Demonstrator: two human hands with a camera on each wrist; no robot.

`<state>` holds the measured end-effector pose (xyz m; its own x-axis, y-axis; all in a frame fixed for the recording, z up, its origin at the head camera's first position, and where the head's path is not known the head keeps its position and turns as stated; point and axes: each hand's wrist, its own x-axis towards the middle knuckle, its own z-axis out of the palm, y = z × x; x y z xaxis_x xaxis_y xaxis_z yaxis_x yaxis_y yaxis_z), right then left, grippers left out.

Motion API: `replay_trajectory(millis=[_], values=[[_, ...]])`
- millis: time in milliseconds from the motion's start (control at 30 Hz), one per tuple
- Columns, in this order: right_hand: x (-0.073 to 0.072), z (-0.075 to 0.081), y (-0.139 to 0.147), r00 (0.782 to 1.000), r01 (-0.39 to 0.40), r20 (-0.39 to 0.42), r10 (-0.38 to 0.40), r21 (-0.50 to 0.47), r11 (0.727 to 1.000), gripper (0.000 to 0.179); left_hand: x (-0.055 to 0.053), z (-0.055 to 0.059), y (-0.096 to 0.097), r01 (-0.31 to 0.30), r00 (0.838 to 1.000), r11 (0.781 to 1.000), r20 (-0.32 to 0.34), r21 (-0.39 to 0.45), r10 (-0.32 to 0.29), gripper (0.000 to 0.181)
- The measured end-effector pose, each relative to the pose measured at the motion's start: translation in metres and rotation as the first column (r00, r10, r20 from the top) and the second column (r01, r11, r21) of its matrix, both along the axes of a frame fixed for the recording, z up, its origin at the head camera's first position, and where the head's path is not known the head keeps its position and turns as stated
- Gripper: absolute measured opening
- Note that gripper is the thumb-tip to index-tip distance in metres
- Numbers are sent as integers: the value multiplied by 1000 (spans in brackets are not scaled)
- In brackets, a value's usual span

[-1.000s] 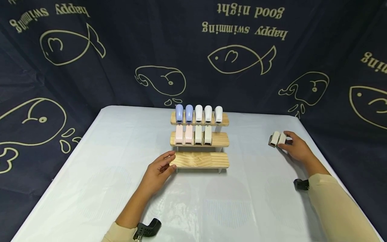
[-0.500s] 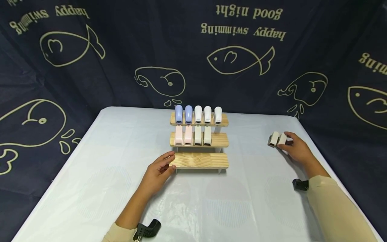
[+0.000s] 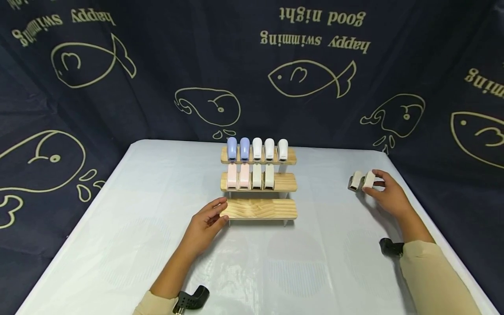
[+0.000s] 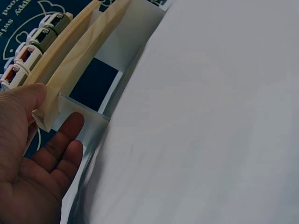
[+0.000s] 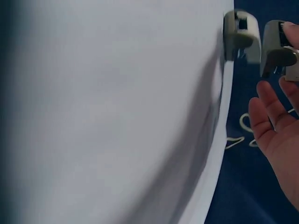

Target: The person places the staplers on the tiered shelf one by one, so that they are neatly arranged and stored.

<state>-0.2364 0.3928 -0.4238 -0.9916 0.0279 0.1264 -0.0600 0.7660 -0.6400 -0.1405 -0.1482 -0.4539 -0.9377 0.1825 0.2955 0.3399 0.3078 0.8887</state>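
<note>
At the table's right side in the head view, my right hand [image 3: 387, 192] pinches a cream mini stapler [image 3: 369, 180] between thumb and fingers. Close to its left stands another cream stapler [image 3: 355, 180], also seen in the right wrist view. My left hand [image 3: 206, 222] holds the left end of the lowest board [image 3: 261, 209] of a three-step wooden display stand, its thumb and forefinger at the corners. On the middle step [image 3: 286, 181] are two pink staplers [image 3: 238, 176] and two pale green ones [image 3: 263, 176]. The top step carries two blue staplers [image 3: 238, 149] and three white ones [image 3: 269, 149].
A white cloth covers the table [image 3: 130, 262]. Behind it hangs a dark blue curtain [image 3: 157, 118] with fish drawings and lettering. Clear supports [image 4: 88, 116] hold up the boards. Black wrist cameras [image 3: 193, 297] sit on both wrists.
My right hand has drawn its stapler slightly away from the neighbouring one, so the gap between them is wider. The left hand stays at the stand. The whole head view has shifted slightly.
</note>
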Motion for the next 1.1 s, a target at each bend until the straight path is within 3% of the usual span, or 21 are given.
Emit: replay_trajectory(millis=[267, 567, 867, 1100], values=[[11, 11, -22, 990, -57, -130, 48, -68, 996, 69, -2, -3, 0, -2, 1000, 1000, -3, 9, 2, 43], [18, 28, -56, 958, -162, -254, 135, -86, 983, 69, -1, -3, 0, -8, 1000, 1000, 2, 3, 8, 44], [25, 46, -93, 931, -218, -315, 187, -68, 974, 69, -2, -6, 0, -10, 1000, 1000, -25, 11, 10, 43], [26, 54, -124, 894, -324, -324, 310, 10, 946, 68, -2, -4, 0, -9, 1000, 1000, -21, 15, 9, 43]])
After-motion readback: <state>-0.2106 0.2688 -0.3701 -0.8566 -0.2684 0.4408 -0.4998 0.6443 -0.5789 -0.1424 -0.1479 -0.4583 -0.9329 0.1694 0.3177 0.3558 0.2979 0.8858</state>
